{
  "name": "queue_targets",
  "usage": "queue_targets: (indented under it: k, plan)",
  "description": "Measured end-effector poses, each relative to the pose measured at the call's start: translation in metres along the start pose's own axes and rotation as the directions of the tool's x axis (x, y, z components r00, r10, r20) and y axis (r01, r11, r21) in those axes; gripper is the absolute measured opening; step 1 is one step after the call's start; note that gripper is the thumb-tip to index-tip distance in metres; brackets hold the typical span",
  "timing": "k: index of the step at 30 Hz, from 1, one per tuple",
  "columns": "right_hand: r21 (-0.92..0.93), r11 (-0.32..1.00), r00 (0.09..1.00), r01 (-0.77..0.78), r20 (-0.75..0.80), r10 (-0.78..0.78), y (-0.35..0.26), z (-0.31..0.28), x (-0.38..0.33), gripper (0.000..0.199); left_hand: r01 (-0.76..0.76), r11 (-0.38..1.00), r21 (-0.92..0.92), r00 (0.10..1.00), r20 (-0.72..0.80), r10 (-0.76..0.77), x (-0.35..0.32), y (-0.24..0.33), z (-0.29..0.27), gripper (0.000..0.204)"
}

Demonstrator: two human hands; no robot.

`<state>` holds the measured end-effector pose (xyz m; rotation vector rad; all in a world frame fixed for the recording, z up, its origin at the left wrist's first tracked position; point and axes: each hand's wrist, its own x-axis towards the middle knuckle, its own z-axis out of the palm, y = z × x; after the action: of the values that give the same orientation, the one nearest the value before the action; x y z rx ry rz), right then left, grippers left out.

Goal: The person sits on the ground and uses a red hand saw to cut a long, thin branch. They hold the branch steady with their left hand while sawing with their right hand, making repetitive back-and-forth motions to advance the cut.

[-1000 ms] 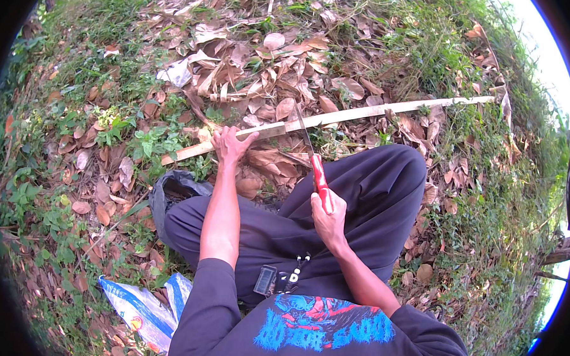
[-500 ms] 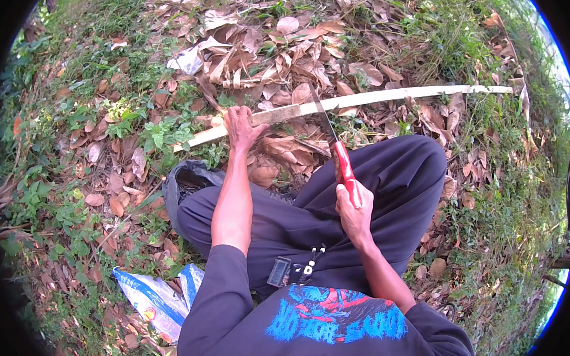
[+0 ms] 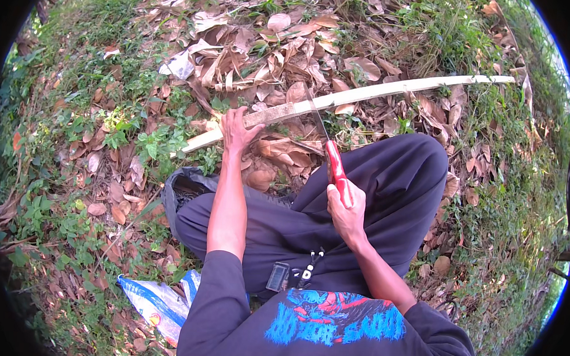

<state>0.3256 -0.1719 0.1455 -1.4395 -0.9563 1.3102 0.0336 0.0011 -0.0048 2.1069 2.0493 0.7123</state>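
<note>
A long pale wooden stick [image 3: 390, 90] lies across the dry leaves, running from lower left up to the right. My left hand [image 3: 237, 129] grips it near its lower left end. My right hand [image 3: 346, 206] is closed around the red handle of a knife [image 3: 334, 165]. The thin blade points up and away, and its tip reaches the stick just right of my left hand. I sit on the ground with my legs in dark trousers [image 3: 399, 189] folded under my arms.
Dry brown leaves [image 3: 284, 51] and low green plants [image 3: 140, 140] cover the ground all around. A blue and white plastic bag [image 3: 159, 300] lies by my left hip. A dark bag [image 3: 183, 186] sits by my left knee. A small black device [image 3: 277, 276] hangs at my waist.
The knife has swung up from my lap so that its blade now meets the stick. My left hand has kept its hold on the stick.
</note>
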Motion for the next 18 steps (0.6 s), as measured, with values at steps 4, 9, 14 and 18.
queue_targets:
  k: [4, 9, 14, 18]
  plan:
    - [-0.071, 0.995, 0.998, 0.065, 0.011, -0.064, 0.005, 0.008, 0.004, 0.02, 0.031, 1.0, -0.001, 0.998, 0.058, -0.031, -0.004, 0.004, 0.0, 0.069]
    - [-0.034, 0.998, 0.999, 0.044, 0.018, -0.044, 0.006, 0.008, -0.004, 0.022, 0.051, 0.995, -0.085, 0.998, 0.038, -0.048, -0.009, -0.013, 0.0, 0.065]
    - [-0.033, 0.999, 0.999, 0.03, 0.012, -0.03, 0.01, -0.001, -0.018, 0.024, 0.208, 0.973, 0.097, 0.9, 0.371, -0.229, 0.0, 0.006, -0.023, 0.093]
    - [-0.084, 0.993, 0.996, 0.077, 0.04, -0.074, 0.02, -0.008, -0.02, 0.021, 0.127, 0.976, 0.176, 0.877, 0.439, -0.194, -0.001, 0.005, -0.023, 0.078]
